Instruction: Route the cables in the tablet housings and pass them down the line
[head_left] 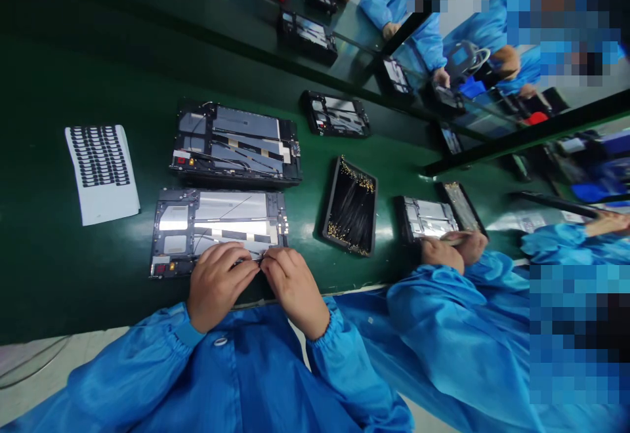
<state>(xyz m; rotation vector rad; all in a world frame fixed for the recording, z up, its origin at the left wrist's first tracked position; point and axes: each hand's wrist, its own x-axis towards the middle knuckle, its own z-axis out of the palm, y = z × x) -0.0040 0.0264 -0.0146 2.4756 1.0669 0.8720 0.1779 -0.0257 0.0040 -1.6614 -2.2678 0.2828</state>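
In front of me on the green bench lies an open tablet housing (231, 206) with silvery battery panels and strips of tape. My left hand (221, 282) rests over its near edge, thumb and fingers pinched together. Beside it, my right hand (295, 288) pinches at the same edge, its fingertips almost meeting the left ones. Between them is a thin black cable (260, 261), mostly hidden by the fingers; part of a thin dark wire curves across the housing near my left hand. Behind this unit sits a stack of similar tablet housings (246, 121).
A sheet of black stickers (101, 177) lies at left. Right of my hands stands a black tray (325, 223) of thin cables with gold ends. Another housing (337, 115) lies behind. At right, a co-worker's hands (443, 252) work on a unit. A dark rail (531, 128) crosses the bench.
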